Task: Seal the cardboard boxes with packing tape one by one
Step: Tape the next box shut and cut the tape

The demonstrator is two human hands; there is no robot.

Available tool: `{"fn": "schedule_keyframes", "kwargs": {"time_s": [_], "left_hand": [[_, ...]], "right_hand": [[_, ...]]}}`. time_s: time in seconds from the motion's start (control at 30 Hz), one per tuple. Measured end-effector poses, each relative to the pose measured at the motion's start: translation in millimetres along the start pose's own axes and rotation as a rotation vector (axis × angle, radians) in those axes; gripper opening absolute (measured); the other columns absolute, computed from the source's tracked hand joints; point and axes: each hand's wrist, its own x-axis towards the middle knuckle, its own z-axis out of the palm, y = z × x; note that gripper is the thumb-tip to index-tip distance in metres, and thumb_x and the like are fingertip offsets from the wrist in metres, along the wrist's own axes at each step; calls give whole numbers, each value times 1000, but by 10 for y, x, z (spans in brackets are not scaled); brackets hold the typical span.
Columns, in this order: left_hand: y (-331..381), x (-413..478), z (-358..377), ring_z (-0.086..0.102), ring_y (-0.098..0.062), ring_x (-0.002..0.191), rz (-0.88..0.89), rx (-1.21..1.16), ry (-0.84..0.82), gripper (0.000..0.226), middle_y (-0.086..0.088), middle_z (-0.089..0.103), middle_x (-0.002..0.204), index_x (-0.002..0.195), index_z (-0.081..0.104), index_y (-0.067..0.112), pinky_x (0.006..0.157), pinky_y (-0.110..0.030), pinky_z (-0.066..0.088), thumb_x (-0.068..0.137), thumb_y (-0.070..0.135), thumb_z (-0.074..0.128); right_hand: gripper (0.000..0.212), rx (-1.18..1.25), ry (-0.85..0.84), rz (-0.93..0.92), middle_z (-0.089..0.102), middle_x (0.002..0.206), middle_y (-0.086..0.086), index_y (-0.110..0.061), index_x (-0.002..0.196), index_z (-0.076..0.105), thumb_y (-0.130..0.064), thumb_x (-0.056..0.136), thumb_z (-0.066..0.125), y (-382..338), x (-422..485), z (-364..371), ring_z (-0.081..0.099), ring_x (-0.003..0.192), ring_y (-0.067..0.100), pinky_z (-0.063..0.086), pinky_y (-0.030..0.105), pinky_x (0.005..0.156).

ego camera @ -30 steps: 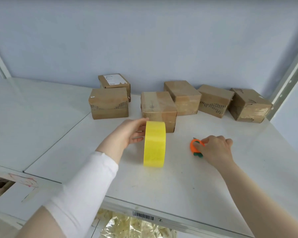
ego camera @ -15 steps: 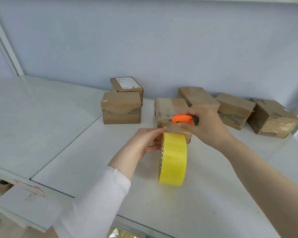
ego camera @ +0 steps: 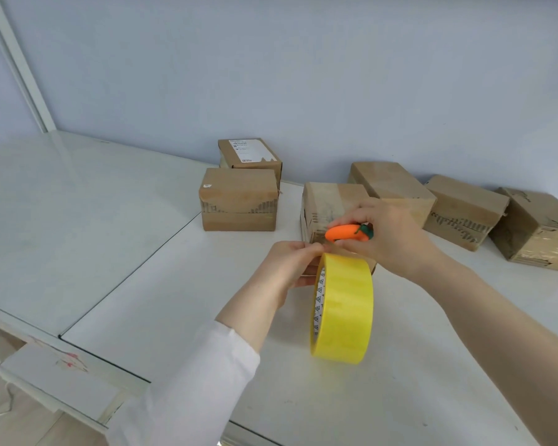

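A yellow roll (ego camera: pixel 342 309) of packing tape is stood on its edge on the white worktop (ego camera: pixel 142 284), just in front of the middle box (ego camera: pixel 329 201). It is steadied from its left side by the left hand (ego camera: pixel 287 265). The fingers (ego camera: pixel 306 249) of that hand are curled against the rim and pinched at the top of the roll, probably so that the loose end of the tape can be found and lifted. Whether an end has been caught cannot be told.

An orange, carrot-shaped cutter (ego camera: pixel 343 233) is gripped in the right hand (ego camera: pixel 390 236), whose fingers (ego camera: pixel 358 214) are curled round it. It is held just above the top of the roll, close to the left fingertips, and is judged to be placed there either to pick at the tape end or to be ready for a cut. No blade can be made out.

The boxes (ego camera: pixel 238 201) are set towards the wall, well clear of the bare front of the worktop, where room is left for the work. Six boxes are counted: two at the left, one behind the other, and four in a loose row running to the right. Old tape and torn paper are seen on several. One roll and one cutter are counted. No fresh strip is seen on any box, so the sealing is judged not yet begun.
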Motion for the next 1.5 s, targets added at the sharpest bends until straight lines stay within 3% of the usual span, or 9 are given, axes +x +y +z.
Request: {"fn": "schedule_keyframes", "kwargs": {"time_s": [0.17,0.43,0.5,0.67,0.97,1.13,1.3,1.4,1.5], "left_hand": [[-2,15,2,63,-7,52,-7,6,4,11,4,67,58,73,66,14,50,-16,50,84,17,66],[31,-11,10,63,-5,48,-24,23,23,12,5,66,54,74,65,12,47,-16,50,85,16,66],[44,-28,4,64,-6,50,-28,20,24,10,4,67,57,76,66,12,48,-17,50,85,17,66],[54,-87,21,63,-7,55,-15,19,16,9,1,67,66,77,66,13,50,-16,49,85,18,66],[48,-353,12,64,-5,64,169,59,-48,14,6,70,69,75,62,13,58,-13,49,89,18,61],[-5,-577,-34,67,-7,73,455,31,-9,11,1,73,79,80,62,14,62,-15,49,90,14,58],[49,-692,-186,65,-2,78,682,171,84,14,5,73,81,79,60,22,73,-14,47,90,14,59],[168,-696,-359,64,-3,79,709,202,133,15,8,72,81,79,60,24,73,-15,47,91,15,58],[280,-684,-547,64,-5,77,712,198,169,14,7,71,78,79,60,21,72,-17,47,91,13,58]], "right_hand": [[27,-28,3,-32,50,82,-14,-15,100,73,-11,74,77,12,-7,-2,47,78,4,32,-1,66],[23,-112,-81,28,60,87,0,-14,98,73,-12,75,77,194,-92,-165,53,82,16,36,15,66],[20,-95,-92,48,61,87,-1,-17,94,73,-13,75,77,263,-129,-251,54,82,13,36,9,66],[19,146,37,94,63,85,-17,-27,93,68,-16,79,73,279,-148,-267,54,79,-2,36,2,66],[23,88,209,197,59,94,-1,-9,105,64,-18,84,67,277,-37,40,49,87,12,30,13,62],[18,333,236,230,56,79,-14,-14,96,62,-22,81,71,165,-126,32,50,71,0,35,0,56],[21,725,156,230,62,93,-3,-12,105,60,-23,87,63,-144,-116,52,50,66,-2,40,8,56],[7,853,102,254,58,82,-8,-22,94,61,-27,90,60,-378,-13,144,50,63,1,40,14,57],[15,991,91,271,61,75,-10,-22,87,63,-36,90,58,-627,127,286,48,63,6,38,14,54]]}}
